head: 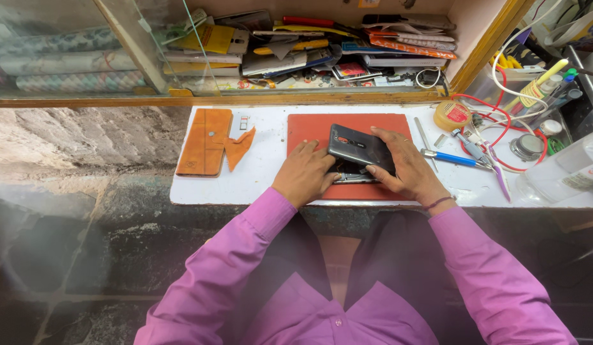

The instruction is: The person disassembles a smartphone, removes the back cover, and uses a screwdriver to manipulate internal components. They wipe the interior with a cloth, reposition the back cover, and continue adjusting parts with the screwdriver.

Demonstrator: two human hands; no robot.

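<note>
Both hands are gripping the dark phone [360, 148] over the red mat [309, 128] near the bench's front edge: left hand [304, 174] steadying, right hand [408, 167] clasping. Prying unevenly risks cracking it.

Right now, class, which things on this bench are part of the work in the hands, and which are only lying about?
In use: dark phone back cover, phone body under it, left hand, right hand, red mat.

Lying about: orange wallet case, blue-handled screwdriver, yellow tape roll, red wires, white bench.
</note>
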